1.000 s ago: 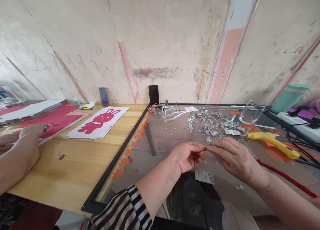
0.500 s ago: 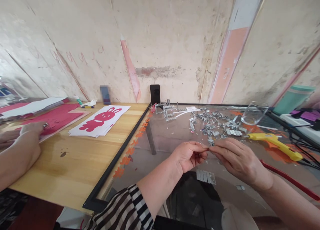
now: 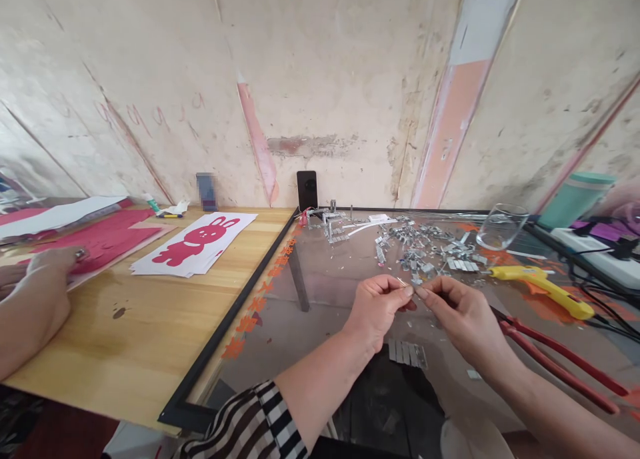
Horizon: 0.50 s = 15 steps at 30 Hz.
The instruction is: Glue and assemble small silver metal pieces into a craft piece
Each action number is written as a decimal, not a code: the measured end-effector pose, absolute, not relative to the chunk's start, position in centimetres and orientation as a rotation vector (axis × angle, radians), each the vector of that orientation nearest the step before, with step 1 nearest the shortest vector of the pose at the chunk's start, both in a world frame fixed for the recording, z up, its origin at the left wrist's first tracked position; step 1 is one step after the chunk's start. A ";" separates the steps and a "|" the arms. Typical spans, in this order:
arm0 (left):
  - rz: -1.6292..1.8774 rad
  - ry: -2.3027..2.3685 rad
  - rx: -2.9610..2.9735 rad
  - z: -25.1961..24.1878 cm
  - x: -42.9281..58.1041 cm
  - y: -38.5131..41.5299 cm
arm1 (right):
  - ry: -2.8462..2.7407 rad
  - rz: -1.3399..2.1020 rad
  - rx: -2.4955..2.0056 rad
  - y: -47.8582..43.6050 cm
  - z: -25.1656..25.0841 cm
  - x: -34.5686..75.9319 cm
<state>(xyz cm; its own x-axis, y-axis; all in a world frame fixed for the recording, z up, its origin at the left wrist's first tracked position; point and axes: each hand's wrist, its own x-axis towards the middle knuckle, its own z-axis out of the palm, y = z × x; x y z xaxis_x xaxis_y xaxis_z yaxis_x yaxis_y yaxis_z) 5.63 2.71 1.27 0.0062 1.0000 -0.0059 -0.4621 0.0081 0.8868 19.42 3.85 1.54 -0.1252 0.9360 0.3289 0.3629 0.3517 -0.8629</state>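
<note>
My left hand (image 3: 379,307) is closed in a pinch, and a thin light sliver (image 3: 402,282) shows at its thumb and finger. Its kind is too small to tell. Close against it, my right hand (image 3: 459,312) also pinches, fingertips meeting the left ones; what lies between them is hidden. Below the hands, a row of flat silver strips (image 3: 408,354) lies on the glass tabletop (image 3: 330,272). Beyond them spreads a pile of small silver metal pieces (image 3: 423,246). Red-handled pliers (image 3: 565,352) lie beside my right wrist, partly covered by that hand.
A yellow glue gun (image 3: 545,289), a drinking glass (image 3: 501,226) and a power strip (image 3: 590,246) with cables are at right. A black phone (image 3: 307,190) leans on the wall. At left, another person's hand (image 3: 50,266) rests on red paper (image 3: 110,236) near a rabbit cutout (image 3: 193,240).
My right hand has turned so its thumb and finger pinch show more, uncovering more of the pliers. Both hands stay fingertip to fingertip. The view has shifted slightly.
</note>
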 end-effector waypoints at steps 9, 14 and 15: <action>1.329 0.902 0.826 1.4 4.5 3.3 | -1.751 0.775 -1.111 4.6 2.0 20.3; 1.344 0.888 0.928 1.7 4.7 3.0 | -1.791 0.772 -1.122 4.4 2.6 20.5; 1.355 0.880 0.953 1.8 4.8 2.9 | -1.768 0.807 -1.129 4.4 2.5 20.4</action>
